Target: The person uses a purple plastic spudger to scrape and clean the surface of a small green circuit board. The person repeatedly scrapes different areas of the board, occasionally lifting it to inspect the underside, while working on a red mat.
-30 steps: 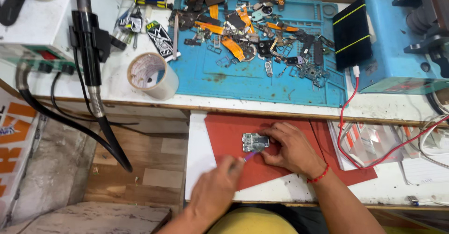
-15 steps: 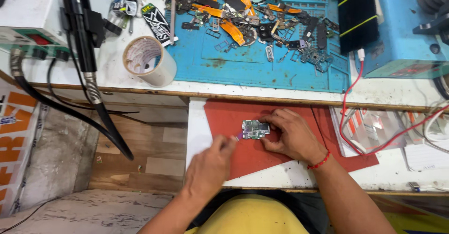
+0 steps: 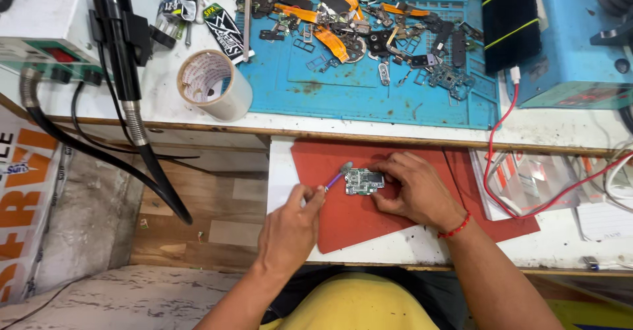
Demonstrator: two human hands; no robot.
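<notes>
Green circuit board (image 3: 364, 181), small, silver shields, red mat (image 3: 343, 218)

My left hand (image 3: 290, 228) pinches a purple-handled brush (image 3: 336, 177), its tip beside the small circuit board (image 3: 364, 181) that my right hand (image 3: 412, 191) steadies on the red mat (image 3: 343, 218).

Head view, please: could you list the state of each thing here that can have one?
Circuit board: flat on the red mat, pinned by the right hand.
Brush: held by the left hand, bristle tip by the board's left edge.
Tape roll: lying on its side, untouched.
Hot-air handle: docked in its holder.
Blue mat: strewn with loose parts.
</notes>
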